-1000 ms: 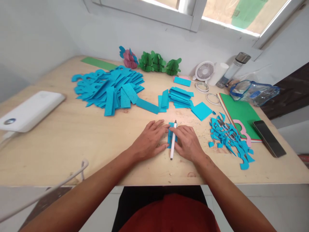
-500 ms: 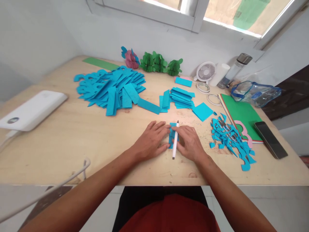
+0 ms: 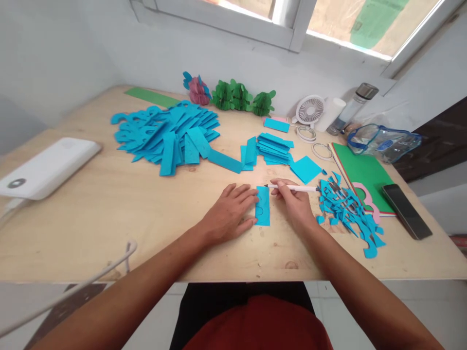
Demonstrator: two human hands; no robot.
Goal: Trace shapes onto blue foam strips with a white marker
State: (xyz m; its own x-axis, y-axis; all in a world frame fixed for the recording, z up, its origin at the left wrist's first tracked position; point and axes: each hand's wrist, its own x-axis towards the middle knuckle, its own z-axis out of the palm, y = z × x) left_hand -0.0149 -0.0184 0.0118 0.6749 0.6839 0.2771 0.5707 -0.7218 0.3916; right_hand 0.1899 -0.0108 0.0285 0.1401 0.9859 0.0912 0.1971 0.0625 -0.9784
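A small blue paper rectangle [image 3: 263, 214] with a curved outline drawn on it lies on the wooden table in front of me. My left hand [image 3: 233, 211] rests flat with its fingers stretched out, the fingertips on the paper's left edge. My right hand [image 3: 294, 201] is closed around a white pen [image 3: 301, 187], just right of the paper. The pen lies nearly level, its dark tip pointing left by the paper's top right corner. Beyond the hands are a stack of folded blue papers [image 3: 274, 148] and a blue square [image 3: 305, 169].
Blue scraps [image 3: 345, 204] are heaped at right, beside a green book [image 3: 368, 170], a pink paper shape [image 3: 367, 197] and a phone [image 3: 406, 211]. A big pile of blue cutouts [image 3: 156, 131] lies back left; a white power bank [image 3: 54, 167] is far left. A fan [image 3: 310, 109] stands behind.
My right hand has shifted right, off the paper. The pen has turned from upright over the paper to nearly level, now in the right hand's grip, uncovering the drawn outline. My left hand stayed.
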